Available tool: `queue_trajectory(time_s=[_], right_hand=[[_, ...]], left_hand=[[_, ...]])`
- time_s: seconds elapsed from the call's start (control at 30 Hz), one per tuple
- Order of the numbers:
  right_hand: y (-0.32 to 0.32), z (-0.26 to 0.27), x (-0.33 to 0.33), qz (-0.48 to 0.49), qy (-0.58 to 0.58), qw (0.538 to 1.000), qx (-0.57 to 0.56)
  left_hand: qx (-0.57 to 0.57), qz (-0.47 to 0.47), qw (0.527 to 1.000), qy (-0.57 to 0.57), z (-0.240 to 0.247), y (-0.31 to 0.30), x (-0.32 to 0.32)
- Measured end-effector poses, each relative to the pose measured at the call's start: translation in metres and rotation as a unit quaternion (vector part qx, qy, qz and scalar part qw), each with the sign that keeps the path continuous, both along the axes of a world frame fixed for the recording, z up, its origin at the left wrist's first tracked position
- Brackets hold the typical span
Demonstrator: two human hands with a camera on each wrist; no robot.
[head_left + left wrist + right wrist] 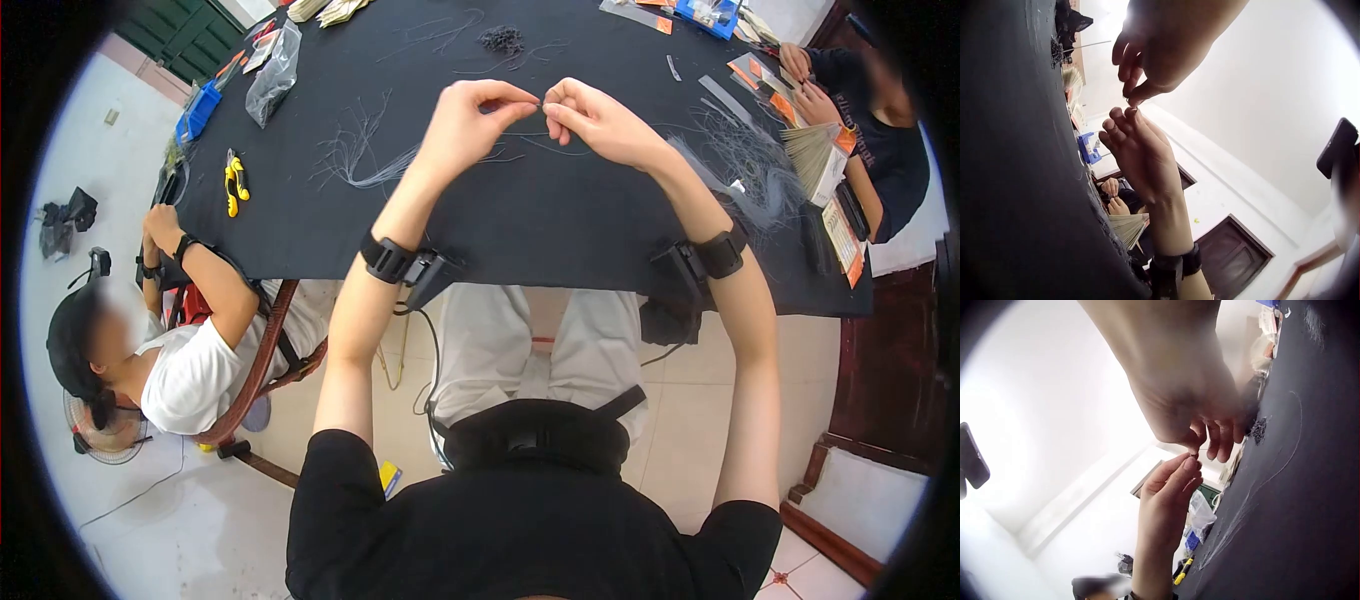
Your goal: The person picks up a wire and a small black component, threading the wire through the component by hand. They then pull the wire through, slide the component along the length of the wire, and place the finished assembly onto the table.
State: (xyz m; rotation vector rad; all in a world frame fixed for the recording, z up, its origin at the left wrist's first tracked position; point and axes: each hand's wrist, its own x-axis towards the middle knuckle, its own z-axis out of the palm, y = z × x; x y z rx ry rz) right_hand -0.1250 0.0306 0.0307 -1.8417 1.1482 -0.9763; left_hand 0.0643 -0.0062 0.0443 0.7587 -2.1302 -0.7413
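Above the black table, both hands meet fingertip to fingertip. The left hand pinches a tiny dark piece, seen as a small dark spot at its thumb and index tips in the right wrist view. Opposite it, the right hand has thumb and index finger together at the same spot, its other fingers bent. A fine thread-like strand shows below the right hand. What lies between the fingertips is mostly hidden. A bundle of thin grey strands lies left of the left hand; a pile of small dark pieces sits beyond.
Yellow-handled pliers, a blue bin and a clear plastic bag are on the left. Tangled grey strands and a stack of cards lie right. Two other people sit at the table's sides.
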Motion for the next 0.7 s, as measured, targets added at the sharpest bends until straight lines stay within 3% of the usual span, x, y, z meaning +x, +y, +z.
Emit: queue_trajectory(time_s=[0.13,0.33,0.4,0.43,0.53,0.6,0.7], right_hand=[[0.001,0.005,0.010,0.006,-0.004,1.000,0.012],[0.014,0.011,0.030,0.025,-0.012,0.999,0.046],[0.015,0.010,0.040,0.041,-0.021,0.997,0.056],[0.015,0.007,0.046,0.046,-0.031,0.997,0.058],[0.018,0.006,0.069,0.032,-0.025,0.995,0.086],[0.016,0.002,0.088,0.014,0.044,0.997,0.067],[0.012,-0.013,0.114,0.022,0.055,0.997,0.042]], left_hand=[[0.114,0.005,0.993,0.041,0.022,-0.010,0.031],[0.126,0.059,0.990,0.015,0.056,-0.060,0.107],[0.106,0.067,0.991,-0.036,0.066,-0.081,0.129],[0.065,0.094,0.987,-0.115,0.074,-0.085,0.135],[0.072,0.060,0.967,-0.237,0.077,-0.127,0.153],[0.084,0.054,0.952,-0.288,0.068,-0.147,0.153],[0.060,0.070,0.936,-0.341,0.035,-0.189,0.151]])
